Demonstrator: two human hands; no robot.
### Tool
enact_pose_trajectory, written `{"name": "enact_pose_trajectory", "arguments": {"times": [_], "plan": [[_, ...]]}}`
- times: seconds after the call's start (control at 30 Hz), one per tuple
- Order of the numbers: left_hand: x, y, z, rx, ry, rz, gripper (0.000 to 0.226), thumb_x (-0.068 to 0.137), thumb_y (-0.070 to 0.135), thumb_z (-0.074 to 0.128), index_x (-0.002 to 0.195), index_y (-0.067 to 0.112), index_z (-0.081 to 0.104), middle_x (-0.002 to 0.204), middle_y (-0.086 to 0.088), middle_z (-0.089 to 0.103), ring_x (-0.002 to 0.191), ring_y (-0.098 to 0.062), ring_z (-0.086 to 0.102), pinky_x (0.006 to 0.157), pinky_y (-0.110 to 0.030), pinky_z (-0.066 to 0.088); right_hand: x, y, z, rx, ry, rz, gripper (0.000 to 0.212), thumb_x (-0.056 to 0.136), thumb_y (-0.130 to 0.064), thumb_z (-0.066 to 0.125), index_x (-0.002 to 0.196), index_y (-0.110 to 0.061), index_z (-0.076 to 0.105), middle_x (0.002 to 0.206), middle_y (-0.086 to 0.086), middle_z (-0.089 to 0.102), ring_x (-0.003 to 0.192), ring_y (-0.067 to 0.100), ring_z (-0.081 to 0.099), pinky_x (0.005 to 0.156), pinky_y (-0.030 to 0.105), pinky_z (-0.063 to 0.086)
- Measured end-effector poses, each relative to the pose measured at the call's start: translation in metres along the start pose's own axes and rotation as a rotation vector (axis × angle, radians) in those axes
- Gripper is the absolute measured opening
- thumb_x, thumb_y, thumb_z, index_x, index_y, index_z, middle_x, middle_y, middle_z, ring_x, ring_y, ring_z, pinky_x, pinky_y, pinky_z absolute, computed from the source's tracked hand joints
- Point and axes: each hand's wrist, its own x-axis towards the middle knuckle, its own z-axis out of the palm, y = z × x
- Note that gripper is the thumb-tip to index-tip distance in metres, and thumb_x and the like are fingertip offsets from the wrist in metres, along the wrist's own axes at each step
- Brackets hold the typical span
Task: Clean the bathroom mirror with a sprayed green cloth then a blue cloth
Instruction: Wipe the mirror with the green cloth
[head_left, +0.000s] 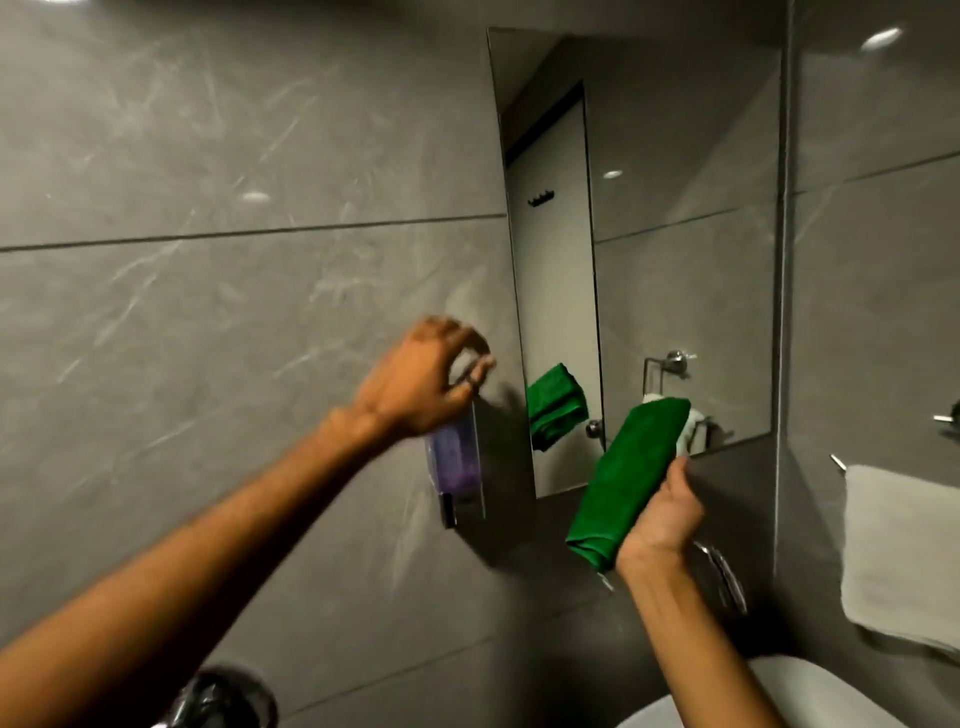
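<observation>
In the head view, the left hand (421, 376) at frame centre grips the top of a blurred purple-tinted spray bottle (456, 457). Lower right, the right hand (660, 514) clasps a folded green microfibre cloth (626, 478) below the tall frameless wall mirror (675, 208).

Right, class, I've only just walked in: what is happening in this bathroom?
A person faces a wall mirror. The right hand holds a folded green cloth up near the mirror's lower edge. The left hand grips the top of a blurred bottle of purple liquid by the tiled wall. No cloth touches the mirror yet.
</observation>
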Motion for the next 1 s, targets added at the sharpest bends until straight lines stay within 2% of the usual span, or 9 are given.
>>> {"name": "enact_pose_trajectory", "arguments": {"times": [0.07, 0.13, 0.17, 0.23, 0.3, 0.4, 0.53, 0.9, 1.0], "plan": [[0.056, -0.025, -0.013, 0.235, 0.065, 0.07, 0.044, 0.099, 0.037, 0.053, 0.136, 0.015, 0.06, 0.146, -0.015, 0.055, 0.141, -0.032, 0.046, 0.116, -0.044, 0.039, 0.023, 0.008, 0.024, -0.086, -0.092, -0.125, 0.041, 0.103, -0.048, 0.039, 0.122, -0.023, 0.066, 0.103, -0.002, 0.071, 0.089, 0.013, 0.068, 0.078, 0.03, 0.052], [0.099, -0.042, -0.016, 0.366, 0.082, 0.026, 0.062, 0.097, 0.037, 0.055, 0.153, 0.013, 0.042, 0.166, -0.015, 0.033, 0.159, -0.033, 0.02, 0.129, -0.046, 0.019, 0.04, 0.035, 0.044, -0.366, -0.238, -0.317, 0.039, 0.106, -0.035, 0.037, 0.142, -0.028, 0.051, 0.135, -0.016, 0.061, 0.12, -0.003, 0.058, 0.107, 0.026, 0.045], [0.112, -0.048, -0.013, 0.4, 0.075, 0.006, 0.071, 0.098, 0.038, 0.055, 0.16, 0.014, 0.031, 0.172, -0.013, 0.021, 0.162, -0.032, 0.007, 0.132, -0.046, 0.008, 0.049, 0.055, 0.048, -0.602, -0.31, -0.486, 0.042, 0.107, -0.03, 0.034, 0.149, -0.03, 0.038, 0.151, -0.017, 0.045, 0.139, -0.001, 0.042, 0.122, 0.031, 0.029], [0.128, -0.058, 0.004, 0.503, 0.091, -0.009, 0.076, 0.102, 0.045, 0.043, 0.165, 0.017, 0.012, 0.176, -0.01, 0.004, 0.163, -0.031, -0.005, 0.132, -0.047, -0.005, 0.071, 0.092, 0.044, -1.151, -0.396, -0.827, 0.051, 0.104, -0.029, 0.03, 0.155, -0.031, 0.022, 0.165, -0.007, 0.014, 0.155, 0.018, 0.009, 0.127, 0.042, 0.004], [0.128, -0.064, 0.027, 0.607, 0.162, -0.003, 0.071, 0.105, 0.052, 0.023, 0.166, 0.021, 0.003, 0.176, -0.008, -0.002, 0.163, -0.03, -0.006, 0.132, -0.052, -0.004, 0.089, 0.106, 0.032, -1.469, -0.368, -1.068, 0.054, 0.103, -0.036, 0.028, 0.157, -0.034, 0.018, 0.167, -0.006, 0.008, 0.156, 0.025, 0.009, 0.125, 0.049, 0.009], [0.126, -0.069, 0.051, 0.626, 0.334, -0.039, 0.068, 0.106, 0.053, 0.017, 0.166, 0.023, 0.004, 0.176, -0.007, 0.001, 0.163, -0.031, -0.001, 0.131, -0.057, 0.004, 0.11, 0.1, 0.017, -1.558, -0.407, -1.178, 0.055, 0.103, -0.044, 0.025, 0.157, -0.039, 0.018, 0.169, -0.012, 0.005, 0.156, 0.018, 0.011, 0.123, 0.046, 0.014], [0.125, -0.07, 0.071, 0.625, 0.389, -0.039, 0.071, 0.105, 0.054, 0.017, 0.166, 0.022, 0.0, 0.176, -0.009, -0.003, 0.163, -0.034, -0.003, 0.13, -0.06, 0.003, 0.139, 0.086, 0.006, -1.616, -0.503, -1.298, 0.055, 0.102, -0.045, 0.025, 0.157, -0.038, 0.021, 0.169, -0.011, 0.01, 0.155, 0.014, 0.011, 0.126, 0.045, 0.01], [0.127, -0.075, 0.08, 0.643, 0.46, 0.013, 0.074, 0.102, 0.055, 0.019, 0.166, 0.024, -0.002, 0.176, -0.006, -0.009, 0.162, -0.035, -0.009, 0.128, -0.065, 0.002, 0.25, -0.028, -0.058, -1.479, -0.211, -1.203, 0.06, 0.099, -0.034, 0.024, 0.158, -0.023, 0.023, 0.166, 0.007, 0.024, 0.154, 0.028, 0.021, 0.123, 0.057, 0.019], [0.13, -0.08, 0.082, 0.657, 0.484, 0.023, 0.074, 0.102, 0.056, 0.02, 0.166, 0.025, -0.001, 0.176, -0.005, -0.009, 0.162, -0.033, -0.011, 0.128, -0.062, -0.001, 0.281, -0.06, -0.075, -1.409, -0.117, -1.142, 0.061, 0.098, -0.029, 0.026, 0.155, -0.008, 0.03, 0.163, 0.015, 0.028, 0.152, 0.031, 0.024, 0.12, 0.06, 0.022]]}}
